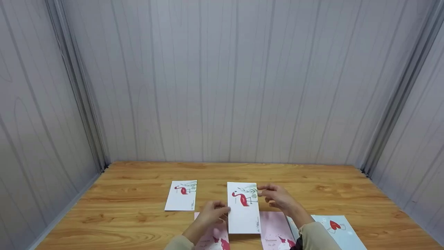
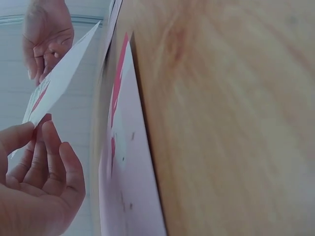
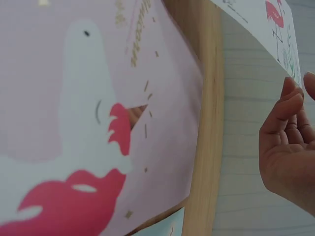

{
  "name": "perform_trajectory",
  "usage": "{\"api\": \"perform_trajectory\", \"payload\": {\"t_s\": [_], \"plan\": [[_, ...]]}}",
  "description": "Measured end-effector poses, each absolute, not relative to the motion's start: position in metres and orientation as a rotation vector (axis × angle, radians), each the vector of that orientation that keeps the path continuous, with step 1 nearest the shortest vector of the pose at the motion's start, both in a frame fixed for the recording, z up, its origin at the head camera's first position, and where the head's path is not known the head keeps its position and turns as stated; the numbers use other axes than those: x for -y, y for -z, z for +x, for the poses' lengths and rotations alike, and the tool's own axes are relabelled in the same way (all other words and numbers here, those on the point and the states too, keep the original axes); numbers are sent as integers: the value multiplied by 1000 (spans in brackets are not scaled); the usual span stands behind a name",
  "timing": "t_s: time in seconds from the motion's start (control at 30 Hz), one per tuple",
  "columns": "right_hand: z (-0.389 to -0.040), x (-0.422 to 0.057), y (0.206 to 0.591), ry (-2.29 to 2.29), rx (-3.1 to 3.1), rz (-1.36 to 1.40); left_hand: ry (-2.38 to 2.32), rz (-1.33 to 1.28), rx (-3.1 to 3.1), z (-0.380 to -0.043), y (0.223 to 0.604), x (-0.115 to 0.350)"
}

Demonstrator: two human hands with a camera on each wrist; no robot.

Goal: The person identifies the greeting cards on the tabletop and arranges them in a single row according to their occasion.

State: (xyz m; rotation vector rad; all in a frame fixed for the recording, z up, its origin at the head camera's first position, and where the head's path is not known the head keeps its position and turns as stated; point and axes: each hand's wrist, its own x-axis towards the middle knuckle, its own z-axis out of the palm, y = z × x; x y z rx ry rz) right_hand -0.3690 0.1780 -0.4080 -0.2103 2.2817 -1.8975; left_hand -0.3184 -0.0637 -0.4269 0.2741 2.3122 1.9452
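Note:
A white card with a red flamingo and green leaves (image 1: pixel 244 218) is held up over the table. My left hand (image 1: pixel 212 214) pinches its left edge between thumb and fingers; the left wrist view shows this pinch on the card (image 2: pixel 64 78) from the side. At the opposite edge is my right hand (image 1: pixel 279 198), its fingertips at the upper part. In the right wrist view the right hand (image 3: pixel 288 142) has its index fingertip by the card's corner, and the thumb stands slightly apart. Two pink unicorn cards (image 1: pixel 275 225) lie below, partly covered by the hands and the flamingo card.
A second white flamingo card (image 1: pixel 180 203) lies flat on the wooden table (image 1: pixel 131 194), left of the hands. Beyond the right forearm is a pale blue card with a red figure (image 1: pixel 347 232), partly hidden. Grey panel walls (image 1: pixel 218 86) enclose the table's back and sides.

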Motion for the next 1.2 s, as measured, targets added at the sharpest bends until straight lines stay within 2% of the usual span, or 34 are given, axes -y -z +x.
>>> {"api": "perform_trajectory", "payload": {"t_s": [0.23, 0.6, 1.2], "plan": [[-360, -172, 411, 1730, -2274, -347, -1983, 230, -2336, -322, 422, 69], [-352, -162, 411, 1760, -2215, -368, -2013, 47, -2299, -322, 415, 76], [-344, -152, 415, 1759, -2153, -396, -2114, -30, -2250, -322, 416, 86]]}}
